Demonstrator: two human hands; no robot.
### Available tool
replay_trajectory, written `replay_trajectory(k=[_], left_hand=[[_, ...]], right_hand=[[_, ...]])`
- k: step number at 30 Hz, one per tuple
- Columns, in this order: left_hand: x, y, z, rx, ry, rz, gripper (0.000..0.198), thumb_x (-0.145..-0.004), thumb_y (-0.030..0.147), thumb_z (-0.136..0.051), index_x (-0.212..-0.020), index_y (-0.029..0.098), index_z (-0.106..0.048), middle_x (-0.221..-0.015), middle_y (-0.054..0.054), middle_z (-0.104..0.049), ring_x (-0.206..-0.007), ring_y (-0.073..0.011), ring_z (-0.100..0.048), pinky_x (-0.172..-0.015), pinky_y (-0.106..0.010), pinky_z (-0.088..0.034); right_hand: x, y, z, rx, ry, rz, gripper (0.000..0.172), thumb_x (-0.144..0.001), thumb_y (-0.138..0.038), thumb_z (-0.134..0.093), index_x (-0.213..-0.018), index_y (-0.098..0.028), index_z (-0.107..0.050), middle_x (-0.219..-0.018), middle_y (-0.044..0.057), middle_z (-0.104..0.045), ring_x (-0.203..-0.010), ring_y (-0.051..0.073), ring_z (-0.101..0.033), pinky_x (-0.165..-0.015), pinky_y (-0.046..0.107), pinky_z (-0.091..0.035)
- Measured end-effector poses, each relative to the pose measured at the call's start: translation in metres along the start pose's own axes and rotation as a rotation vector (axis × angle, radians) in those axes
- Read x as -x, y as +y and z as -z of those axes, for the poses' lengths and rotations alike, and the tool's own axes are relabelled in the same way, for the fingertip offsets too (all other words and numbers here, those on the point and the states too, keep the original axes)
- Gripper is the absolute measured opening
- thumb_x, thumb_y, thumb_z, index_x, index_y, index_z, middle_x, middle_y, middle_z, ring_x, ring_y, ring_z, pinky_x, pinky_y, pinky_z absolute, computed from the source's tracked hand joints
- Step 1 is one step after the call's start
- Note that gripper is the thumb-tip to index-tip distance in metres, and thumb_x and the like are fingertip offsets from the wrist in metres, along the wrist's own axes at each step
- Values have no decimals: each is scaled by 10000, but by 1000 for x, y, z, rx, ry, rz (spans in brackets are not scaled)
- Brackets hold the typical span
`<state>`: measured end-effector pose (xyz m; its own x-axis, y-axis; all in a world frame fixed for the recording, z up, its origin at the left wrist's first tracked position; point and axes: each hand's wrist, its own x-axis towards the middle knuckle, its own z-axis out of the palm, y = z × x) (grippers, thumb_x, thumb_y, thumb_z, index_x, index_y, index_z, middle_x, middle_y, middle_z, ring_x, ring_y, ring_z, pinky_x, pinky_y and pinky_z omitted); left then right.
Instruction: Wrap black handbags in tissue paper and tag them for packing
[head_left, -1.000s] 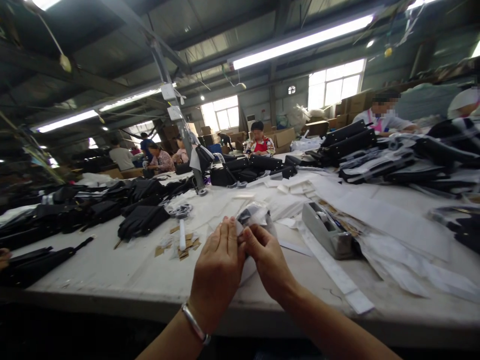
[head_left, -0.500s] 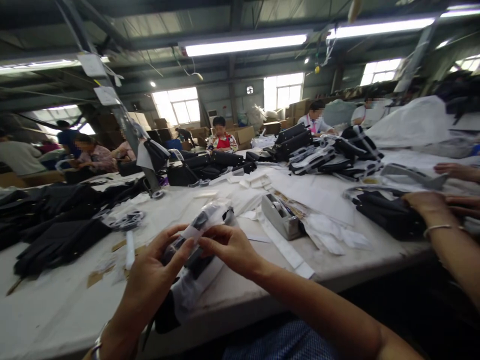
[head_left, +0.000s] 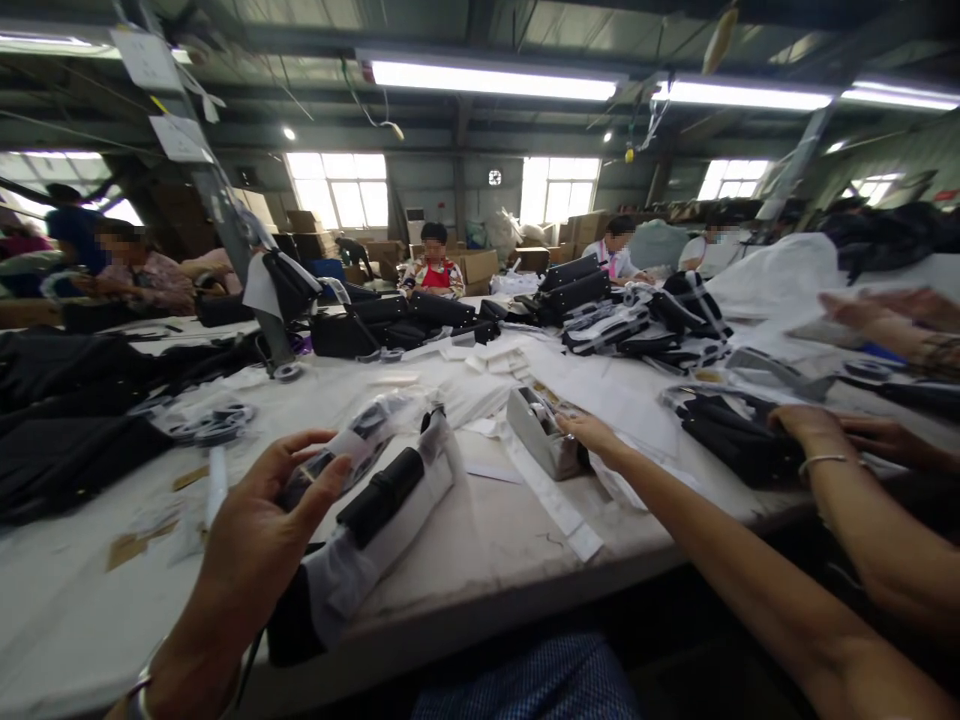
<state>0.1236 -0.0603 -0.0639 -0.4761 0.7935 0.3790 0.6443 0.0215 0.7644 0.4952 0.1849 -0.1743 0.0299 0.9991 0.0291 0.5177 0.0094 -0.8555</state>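
Black bags (head_left: 82,430) lie heaped at the far left of the frame, stacked there, I suppose, to leave the middle of the counter (head_left: 472,545) for handwork; they overlap too much to count. Beside them are 1 white tube (head_left: 216,485), some brown card scraps (head_left: 127,550) and grey reels (head_left: 225,425), the scraps and reels too jumbled for a sure number.

At lower left, the left hand (head_left: 259,515) has its thumb and fingers closed round 1 plastic-wrapped piece (head_left: 371,435), likely to keep it from slipping. Just right of that, 1 half-wrapped bag (head_left: 289,620) lies slantwise by the near edge, with 1 black cylinder (head_left: 381,497) along it; I cannot tell whether piece and bag are joined.

Right of centre, 1 tape dispenser (head_left: 536,445) stands apparently where the right hand (head_left: 592,437) can reach it easily. That hand's fingertips are at the dispenser's right side; whether they pinch tape, I cannot tell. Beside it runs 1 long white strip (head_left: 555,510).

At the right, a neighbour's 2 hands (head_left: 814,425) are at 1 more bag (head_left: 735,440), seemingly steadying it. Above, 2 other hands (head_left: 862,310) are blurred.
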Motion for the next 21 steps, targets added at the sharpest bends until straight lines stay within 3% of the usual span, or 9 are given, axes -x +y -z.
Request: replay_trajectory(k=[2, 6, 9, 15, 18, 21], left_hand=[[1, 0, 0, -8, 6, 7, 524, -759, 666, -645, -1146, 313, -644, -962, 12, -742, -784, -190, -679, -659, -259, -520], [3, 0, 1, 10, 22, 20, 533, -745, 676, -653, -1145, 324, -640, -934, 26, -735, -757, -178, -665, -663, -254, -514], [4, -2, 1, 22, 38, 30, 525, -741, 671, -661, -1139, 330, -644, -970, 28, -730, -790, -177, -671, -685, -250, -514], [1, -6, -2, -14, 38, 20, 495, -757, 663, -650, -1129, 337, -650, -945, 30, -717, -784, -182, -658, -674, -263, -501], [2, -1, -4, -5, 44, 28, 487, -760, 654, -647, -1127, 335, -648, -941, 22, -721, -783, -194, -662, -686, -288, -505], [4, 4, -5, -14, 70, 31, 469, -767, 636, -639, -1113, 320, -653, -944, 4, -725, -779, -218, -670, -704, -328, -519]], right_hand=[[0, -2, -2, -85, -42, -36, 360, -756, -511, -691, -707, -163, -768, -972, 125, -761, -1044, 295, -643, -948, 393, -446], [10, -4, -1, -231, -13, -40, 440, -789, -557, -624, -814, -149, -786, -1121, 145, -732, -1118, 296, -626, -947, 381, -444], [32, 2, 0, -301, 26, -16, 446, -777, -562, -632, -921, -170, -789, -1158, 108, -727, -1191, 290, -593, -979, 374, -436], [71, 23, 3, -394, 126, 4, 418, -711, -547, -745, -930, -195, -801, -1078, 83, -757, -1169, 317, -613, -1010, 407, -444], [75, 33, 2, -426, 105, -58, 414, -679, -525, -776, -909, -182, -797, -957, 96, -772, -1045, 290, -669, -954, 382, -483], [76, 45, -3, -481, 77, -165, 411, -657, -512, -781, -864, -157, -783, -827, 110, -756, -837, 249, -701, -799, 362, -539]])
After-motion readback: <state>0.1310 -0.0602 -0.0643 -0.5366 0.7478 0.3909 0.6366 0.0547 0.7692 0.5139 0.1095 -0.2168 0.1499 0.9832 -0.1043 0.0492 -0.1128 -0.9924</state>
